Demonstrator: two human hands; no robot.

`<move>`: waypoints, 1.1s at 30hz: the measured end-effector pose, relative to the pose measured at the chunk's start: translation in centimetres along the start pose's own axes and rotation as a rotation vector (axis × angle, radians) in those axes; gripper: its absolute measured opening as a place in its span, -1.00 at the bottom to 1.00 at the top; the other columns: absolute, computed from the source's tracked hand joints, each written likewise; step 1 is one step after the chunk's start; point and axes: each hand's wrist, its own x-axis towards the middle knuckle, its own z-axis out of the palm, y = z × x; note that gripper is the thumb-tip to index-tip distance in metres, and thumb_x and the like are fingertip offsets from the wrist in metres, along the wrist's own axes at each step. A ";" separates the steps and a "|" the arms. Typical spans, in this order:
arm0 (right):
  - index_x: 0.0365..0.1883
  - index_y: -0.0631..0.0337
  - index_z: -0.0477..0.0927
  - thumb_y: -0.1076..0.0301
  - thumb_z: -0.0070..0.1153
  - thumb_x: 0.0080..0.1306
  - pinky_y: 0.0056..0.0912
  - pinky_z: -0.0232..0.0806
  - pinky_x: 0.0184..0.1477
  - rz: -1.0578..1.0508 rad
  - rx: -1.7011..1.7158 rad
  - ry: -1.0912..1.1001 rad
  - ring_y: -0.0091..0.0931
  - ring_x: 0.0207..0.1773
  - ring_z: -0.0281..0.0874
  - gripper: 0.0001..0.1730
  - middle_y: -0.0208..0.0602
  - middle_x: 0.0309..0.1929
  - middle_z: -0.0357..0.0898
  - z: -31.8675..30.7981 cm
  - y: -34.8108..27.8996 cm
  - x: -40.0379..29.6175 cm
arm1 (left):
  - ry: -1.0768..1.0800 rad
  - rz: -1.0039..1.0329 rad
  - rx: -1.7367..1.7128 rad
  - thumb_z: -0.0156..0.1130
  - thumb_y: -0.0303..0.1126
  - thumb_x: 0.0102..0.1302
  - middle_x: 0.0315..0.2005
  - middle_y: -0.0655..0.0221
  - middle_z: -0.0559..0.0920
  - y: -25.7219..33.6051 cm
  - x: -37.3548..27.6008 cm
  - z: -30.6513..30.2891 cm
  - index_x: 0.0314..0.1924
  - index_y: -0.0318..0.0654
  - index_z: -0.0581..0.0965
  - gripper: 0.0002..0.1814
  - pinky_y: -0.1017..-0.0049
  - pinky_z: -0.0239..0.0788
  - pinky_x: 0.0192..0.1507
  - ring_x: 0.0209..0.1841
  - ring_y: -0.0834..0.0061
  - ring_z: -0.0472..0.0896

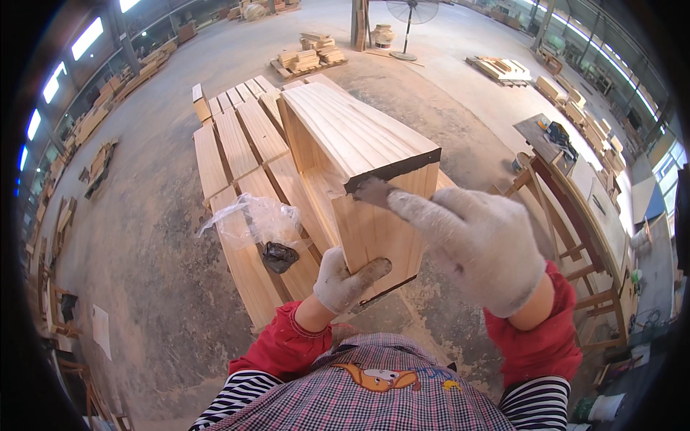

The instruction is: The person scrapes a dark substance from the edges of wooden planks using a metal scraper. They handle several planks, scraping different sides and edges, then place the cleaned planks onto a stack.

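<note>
A pale wooden box (377, 129), open on its left side, rests on stacked wooden pieces. Dark filler (399, 169) coats the edge of its near end. My right hand (480, 242), in a white work glove, grips a putty knife (374, 193), its blade against the dark edge near the left corner. Lower down, my gloved left hand (345, 280) holds the near end panel by its lower left edge, thumb on the outer face. Left of the box, a lump of dark material (279, 257) sits with a clear plastic bag (267, 218) on the boards.
Slatted wooden pieces (237, 145) lie under and left of the box. A workbench (598, 210) with tools stands at the right. Farther off are a pallet of wood pieces (310, 56), a pedestal fan (408, 32) and a bucket (383, 40).
</note>
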 end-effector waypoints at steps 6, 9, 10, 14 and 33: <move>0.03 0.03 0.60 0.48 0.16 0.09 -0.39 0.39 -0.44 0.033 -0.168 -0.028 -0.41 -0.46 0.54 -0.53 -0.38 -0.41 0.53 -1.8 2.2 -0.4 | 0.006 0.016 -0.004 0.27 -0.47 0.27 -0.27 0.41 0.66 0.0 0.0 0.1 -0.07 -0.42 0.58 -0.75 0.57 0.43 -0.18 -0.23 0.65 0.55; 0.07 -0.06 0.60 0.47 0.14 0.13 -0.41 0.42 -0.42 0.050 -0.178 0.000 -0.43 -0.44 0.55 -0.52 -0.42 -0.39 0.55 -2.3 3.7 -0.9 | 0.009 0.034 -0.044 0.25 -0.49 0.28 -0.26 0.42 0.66 -0.1 0.1 0.3 -0.07 -0.42 0.59 -0.77 0.58 0.43 -0.18 -0.23 0.65 0.55; 0.06 -0.05 0.61 0.48 0.14 0.15 -0.41 0.43 -0.41 0.064 -0.166 0.014 -0.42 -0.44 0.56 -0.54 -0.42 -0.37 0.56 -2.1 4.4 -1.3 | 0.018 0.031 -0.070 0.25 -0.50 0.28 -0.26 0.42 0.65 0.0 0.0 0.5 -0.08 -0.43 0.59 -0.77 0.58 0.43 -0.18 -0.23 0.65 0.55; 0.03 -0.01 0.62 0.49 0.11 0.20 -0.42 0.44 -0.37 0.184 -0.253 -0.015 -0.40 -0.42 0.58 -0.59 -0.40 -0.35 0.60 -2.6 5.8 -2.3 | 0.038 0.037 -0.094 0.23 -0.52 0.28 -0.26 0.44 0.65 0.2 0.0 0.8 -0.08 -0.43 0.59 -0.78 0.60 0.43 -0.19 -0.23 0.65 0.55; 0.02 0.10 0.60 0.52 0.14 0.01 -0.41 0.41 -0.46 0.041 -0.137 0.113 -0.45 -0.45 0.54 -0.48 -0.36 -0.41 0.54 0.6 -1.6 0.5 | -0.017 -0.012 -0.005 0.29 -0.48 0.24 -0.28 0.42 0.65 -0.5 -0.3 0.2 -0.09 -0.37 0.58 -0.76 0.58 0.42 -0.23 -0.26 0.64 0.56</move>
